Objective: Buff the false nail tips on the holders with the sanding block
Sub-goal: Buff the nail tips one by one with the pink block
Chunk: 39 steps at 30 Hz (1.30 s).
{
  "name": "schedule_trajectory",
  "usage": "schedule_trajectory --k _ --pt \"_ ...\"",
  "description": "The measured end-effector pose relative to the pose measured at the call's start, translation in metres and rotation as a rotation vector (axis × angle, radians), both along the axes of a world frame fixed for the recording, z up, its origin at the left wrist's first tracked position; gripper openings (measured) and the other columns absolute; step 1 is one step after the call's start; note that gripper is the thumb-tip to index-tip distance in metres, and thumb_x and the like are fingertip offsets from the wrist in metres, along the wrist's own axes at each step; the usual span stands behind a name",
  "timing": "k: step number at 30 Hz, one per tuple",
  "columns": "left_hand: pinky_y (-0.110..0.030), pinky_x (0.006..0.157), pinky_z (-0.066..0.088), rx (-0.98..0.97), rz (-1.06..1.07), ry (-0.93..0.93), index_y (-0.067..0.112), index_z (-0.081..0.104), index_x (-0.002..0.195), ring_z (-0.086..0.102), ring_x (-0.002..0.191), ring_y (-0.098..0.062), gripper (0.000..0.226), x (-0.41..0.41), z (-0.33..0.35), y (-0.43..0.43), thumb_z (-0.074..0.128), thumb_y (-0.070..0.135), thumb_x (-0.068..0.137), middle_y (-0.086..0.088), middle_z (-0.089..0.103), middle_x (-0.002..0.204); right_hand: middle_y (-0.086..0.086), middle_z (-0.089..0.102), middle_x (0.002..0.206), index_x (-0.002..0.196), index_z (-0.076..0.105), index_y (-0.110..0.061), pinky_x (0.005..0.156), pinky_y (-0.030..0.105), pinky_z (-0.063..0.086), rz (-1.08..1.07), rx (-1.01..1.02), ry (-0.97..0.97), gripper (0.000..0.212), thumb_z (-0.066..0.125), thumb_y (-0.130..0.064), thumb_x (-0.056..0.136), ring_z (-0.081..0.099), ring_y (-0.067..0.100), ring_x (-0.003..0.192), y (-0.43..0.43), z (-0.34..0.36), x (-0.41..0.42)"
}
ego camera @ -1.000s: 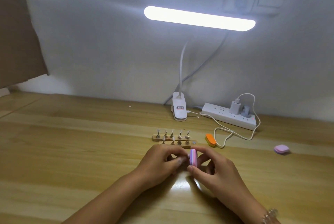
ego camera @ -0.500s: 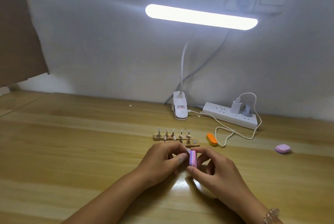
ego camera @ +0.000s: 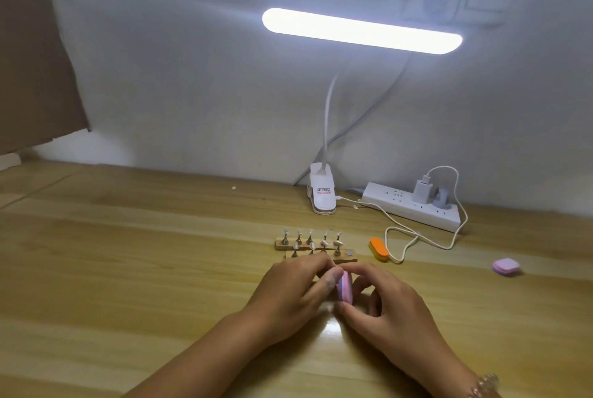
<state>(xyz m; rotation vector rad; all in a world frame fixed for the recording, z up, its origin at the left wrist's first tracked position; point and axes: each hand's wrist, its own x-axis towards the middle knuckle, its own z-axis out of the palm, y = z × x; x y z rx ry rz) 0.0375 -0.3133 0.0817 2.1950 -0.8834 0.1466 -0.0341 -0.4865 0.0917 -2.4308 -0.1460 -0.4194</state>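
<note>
left hand (ego camera: 293,296): fingers curled, thumb now closed onto block (ego camera: 346,288), hiding the tip seen a moment ago; what it holds I cannot tell | holders (ego camera: 309,242): unmoved behind hands | block: upright between hands | right hand (ego camera: 394,311): pinches block | buffing one tip likely under way

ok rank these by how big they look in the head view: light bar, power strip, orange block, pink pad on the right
1. light bar
2. power strip
3. orange block and pink pad: look about alike, left unranked
</note>
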Motion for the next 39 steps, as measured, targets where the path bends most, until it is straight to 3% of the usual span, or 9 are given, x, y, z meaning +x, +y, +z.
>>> schedule_trajectory --k 3,7,12,16,22,25,30,34,39 --pt "-0.043 0.077 0.048 -0.001 0.032 0.065 0.023 0.059 0.092 0.061 0.081 -0.017 0.023 0.0026 0.0 0.0 0.043 0.035 0.102 0.004 0.068 0.086 -0.029 0.06 0.093 0.104 0.061 -0.048 0.059 0.012 0.038 -0.005 0.005 -0.021 0.041 0.081 -0.03 0.072 0.058 -0.003 0.071 0.0008 -0.0007 -0.0004" --pt "-0.042 0.081 0.049 0.046 0.019 0.12 0.028 0.056 0.089 0.062 0.084 -0.013 0.019 0.0046 -0.0003 -0.0006 0.045 0.03 0.104 0.01 0.07 0.085 -0.022 0.063 0.085 0.105 0.06 -0.043 0.057 0.015 0.039 -0.022 -0.001 -0.053 0.04 0.082 -0.033 0.073 0.058 0.0 0.065 0.0024 -0.0003 0.0" --pt "-0.04 0.079 0.048 0.082 0.01 0.092 0.031 0.055 0.089 0.057 0.081 -0.011 0.018 0.0051 0.0001 -0.0007 0.045 0.032 0.104 0.011 0.063 0.084 -0.02 0.06 0.086 0.105 0.058 -0.038 0.059 0.02 0.042 -0.034 -0.079 -0.091 0.039 0.081 -0.032 0.074 0.057 -0.003 0.069 0.0043 -0.0023 -0.0019" --pt "-0.036 0.075 0.045 0.091 0.001 0.079 0.033 0.054 0.088 0.053 0.079 -0.009 0.019 0.0046 -0.0001 -0.0009 0.042 0.041 0.1 0.012 0.06 0.081 -0.018 0.061 0.083 0.101 0.059 -0.032 0.059 0.024 0.045 -0.076 -0.004 -0.125 0.036 0.083 -0.031 0.073 0.054 0.003 0.061 0.0045 -0.0018 0.0012" --pt "-0.035 0.071 0.043 0.088 0.02 0.066 0.028 0.058 0.089 0.055 0.078 -0.012 0.03 0.0058 -0.0025 -0.0004 0.037 0.05 0.089 0.01 0.062 0.08 -0.018 0.059 0.085 0.1 0.057 -0.031 0.061 0.024 0.047 -0.049 -0.095 -0.113 0.035 0.08 -0.037 0.073 0.055 0.001 0.072 0.0057 -0.0025 -0.0008" --pt "-0.037 0.074 0.048 0.073 0.02 0.092 0.029 0.059 0.089 0.059 0.08 -0.012 0.027 0.0058 -0.0015 -0.0011 0.04 0.049 0.092 0.009 0.067 0.083 -0.017 0.059 0.082 0.096 0.056 -0.03 0.06 0.026 0.047 -0.094 -0.053 -0.144 0.034 0.081 -0.035 0.074 0.053 0.002 0.066 0.0059 -0.0026 0.0007" --pt "-0.04 0.078 0.05 0.055 0.012 0.087 0.028 0.062 0.09 0.061 0.082 -0.011 0.028 0.0032 -0.0005 -0.0005 0.042 0.048 0.091 0.009 0.068 0.084 -0.02 0.053 0.084 0.096 0.05 -0.033 0.056 0.027 0.049 -0.086 -0.151 -0.164 0.032 0.075 -0.037 0.077 0.057 0.004 0.073 0.0095 -0.005 -0.0019" --pt "-0.033 0.069 0.048 -0.097 -0.041 0.14 0.03 0.067 0.085 0.06 0.075 -0.005 0.02 0.0032 0.0021 -0.0003 0.053 0.036 0.099 0.013 0.067 0.079 -0.019 0.059 0.079 0.095 0.053 -0.032 0.055 0.023 0.045 -0.128 -0.026 -0.164 0.039 0.083 -0.038 0.072 0.055 -0.001 0.064 0.0054 -0.0044 0.0019" --pt "-0.015 0.05 0.043 -0.194 -0.083 0.273 0.032 0.072 0.083 0.055 0.056 0.002 0.022 0.0054 0.0031 0.0038 0.059 0.027 0.1 0.02 0.061 0.062 -0.018 0.057 0.078 0.094 0.045 -0.034 0.051 0.025 0.043 -0.118 -0.19 -0.153 0.043 0.06 -0.067 0.07 0.057 0.009 0.063 0.0072 -0.005 -0.002"
